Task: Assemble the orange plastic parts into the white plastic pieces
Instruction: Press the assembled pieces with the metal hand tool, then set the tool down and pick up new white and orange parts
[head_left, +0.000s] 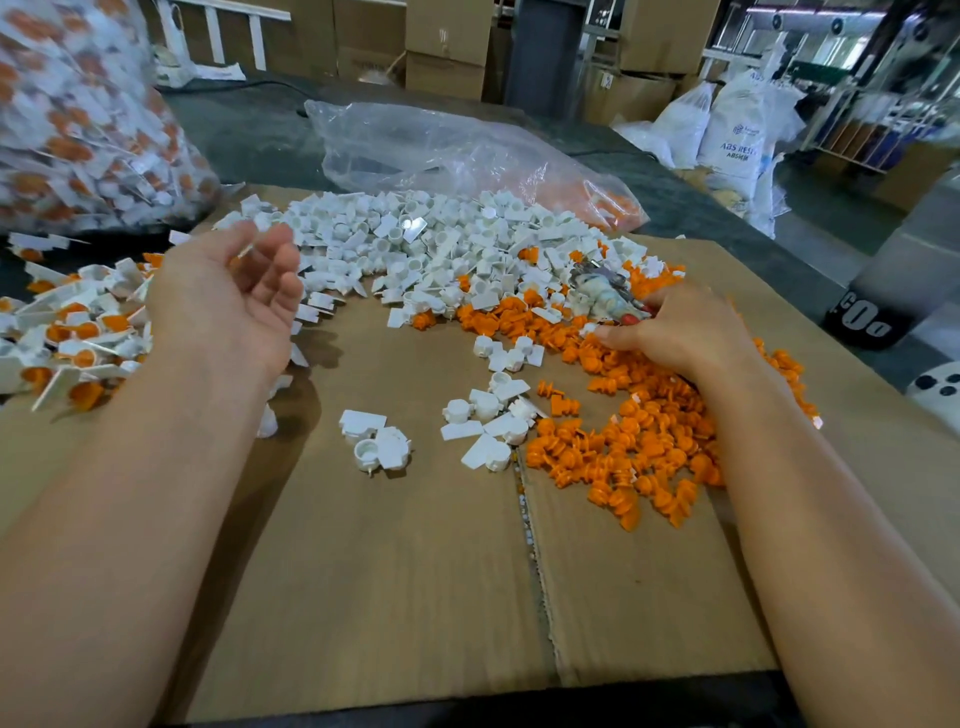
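A heap of white plastic pieces (415, 244) covers the far middle of the cardboard sheet (389, 571). Orange plastic parts (623, 447) lie spread along the right. My left hand (228, 296) hovers palm up above the left side, fingers loosely curled and nothing gripped; a small blurred white sliver shows at its fingertips. My right hand (675, 338) rests palm down on the orange parts with its fingertips bent into the pile. Whether they pinch a part is hidden. A few loose white pieces (374, 441) lie in the middle.
Assembled white-and-orange pieces (67, 343) are piled at the left, and a big clear bag of them (78, 119) stands behind. A crumpled clear bag (457, 150) lies at the back. A small greyish figurine-like thing (597, 291) sits by my right fingertips.
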